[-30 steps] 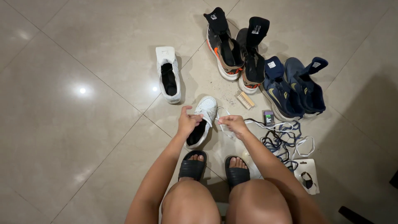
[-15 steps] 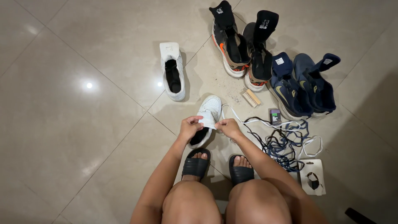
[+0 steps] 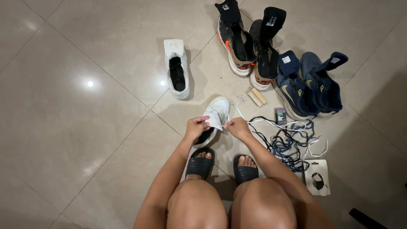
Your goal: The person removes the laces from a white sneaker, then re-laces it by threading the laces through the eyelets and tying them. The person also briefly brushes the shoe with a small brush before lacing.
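Two hands meet over a white sneaker (image 3: 215,117) at frame centre; left hand (image 3: 196,128) grips its side, right hand (image 3: 237,127) pinches a white lace (image 3: 263,121); a small dark rectangular box (image 3: 280,115) at three o'clock, a white card package (image 3: 317,182) at four; loose laces (image 3: 292,146) between; wooden brush (image 3: 257,96) at one.

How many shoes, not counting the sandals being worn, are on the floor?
6: white shoe at the hands, second white shoe upper left, two black-and-orange shoes at top, two navy shoes right.

Sharp, evenly lit view; ceiling-light glare spots on glossy floor tiles (image 3: 85,140)
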